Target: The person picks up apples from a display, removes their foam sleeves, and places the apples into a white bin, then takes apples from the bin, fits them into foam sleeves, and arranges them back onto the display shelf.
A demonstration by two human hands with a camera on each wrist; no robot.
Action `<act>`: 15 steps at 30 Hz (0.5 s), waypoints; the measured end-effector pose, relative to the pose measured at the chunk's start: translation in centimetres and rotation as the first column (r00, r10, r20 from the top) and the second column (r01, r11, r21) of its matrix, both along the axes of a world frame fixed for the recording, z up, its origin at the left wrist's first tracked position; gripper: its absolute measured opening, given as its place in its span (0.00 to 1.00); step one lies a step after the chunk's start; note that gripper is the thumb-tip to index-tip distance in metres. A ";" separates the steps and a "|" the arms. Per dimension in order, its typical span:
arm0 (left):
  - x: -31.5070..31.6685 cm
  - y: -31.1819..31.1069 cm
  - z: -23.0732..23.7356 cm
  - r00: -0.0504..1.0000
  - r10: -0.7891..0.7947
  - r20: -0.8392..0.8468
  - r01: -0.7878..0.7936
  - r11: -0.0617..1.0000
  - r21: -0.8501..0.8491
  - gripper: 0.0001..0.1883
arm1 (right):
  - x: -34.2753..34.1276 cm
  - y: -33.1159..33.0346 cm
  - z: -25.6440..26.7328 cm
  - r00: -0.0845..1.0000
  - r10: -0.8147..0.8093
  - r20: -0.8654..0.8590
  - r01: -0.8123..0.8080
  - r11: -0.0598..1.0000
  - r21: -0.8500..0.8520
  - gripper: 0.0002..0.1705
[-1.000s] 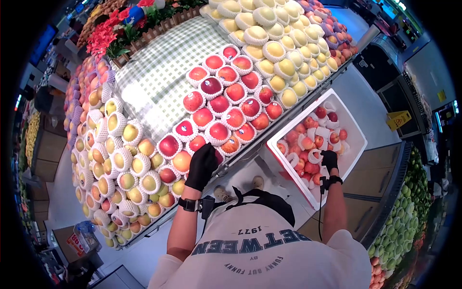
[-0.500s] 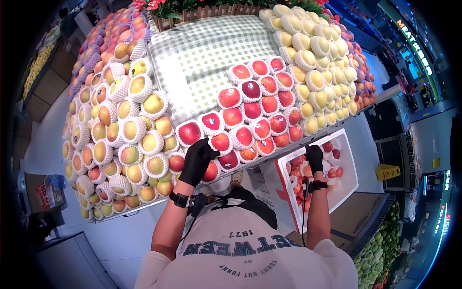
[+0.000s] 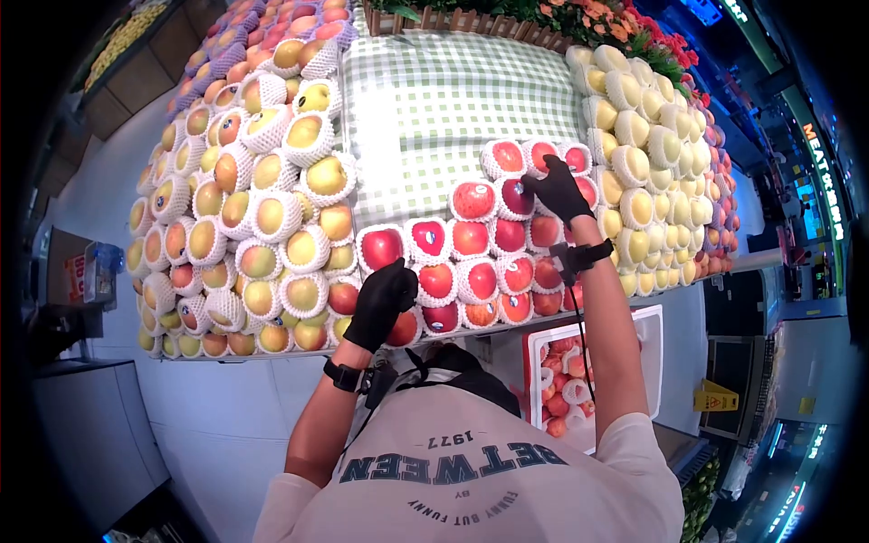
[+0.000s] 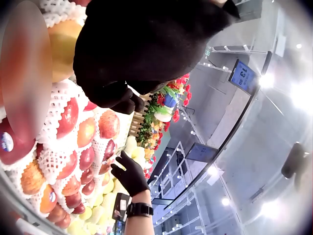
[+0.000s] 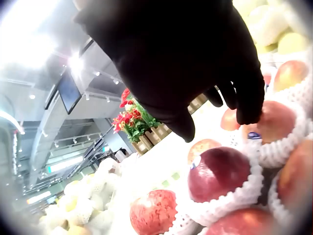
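Note:
Rows of red apples (image 3: 470, 237) in white foam nets lie on the sloped display. My right hand (image 3: 557, 188), in a black glove, reaches over the upper rows. In the right wrist view its fingertips meet a stickered red apple (image 5: 278, 123), the thumb held apart from the fingers. A dark red apple (image 5: 220, 174) sits just below the thumb. My left hand (image 3: 384, 304), also gloved, stays by the lower left apples with fingers loosely curled; nothing shows in it. In the left wrist view the back of that hand (image 4: 142, 44) fills the top.
Yellow-green netted fruit (image 3: 258, 217) is heaped on the left, pale yellow fruit (image 3: 638, 167) on the right. A green checked cloth (image 3: 416, 118) covers the upper slope below a little wooden fence (image 3: 471, 23). A white foam box (image 3: 656, 362) with apples stands below at the right.
My right hand has risen from the white box to the upper apples. The head view has turned and shifted. My left hand keeps its place by the lower left apples.

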State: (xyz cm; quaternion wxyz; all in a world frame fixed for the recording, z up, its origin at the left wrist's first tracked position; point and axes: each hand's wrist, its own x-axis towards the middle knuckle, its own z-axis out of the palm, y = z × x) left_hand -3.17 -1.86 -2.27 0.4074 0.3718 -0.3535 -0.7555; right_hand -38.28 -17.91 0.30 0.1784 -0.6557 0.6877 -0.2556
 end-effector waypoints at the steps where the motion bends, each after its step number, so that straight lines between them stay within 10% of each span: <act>1: 0.0 0.2 0.1 1.000 0.013 -0.003 -0.013 1.000 0.006 0.18 | 1.3 -1.1 0.6 0.997 0.053 -0.057 -0.052 0.998 0.022 0.46; 8: 1.1 0.9 -0.2 0.997 0.060 -0.055 -0.065 0.993 -0.099 0.07 | 5.9 -8.2 -0.2 0.850 0.213 -0.482 -0.046 0.941 0.334 0.51; 15: 2.6 2.0 0.3 0.980 0.133 0.147 -0.081 0.946 -0.315 0.03 | 7.6 -9.2 -0.1 0.812 0.181 -0.554 0.081 0.907 0.414 0.42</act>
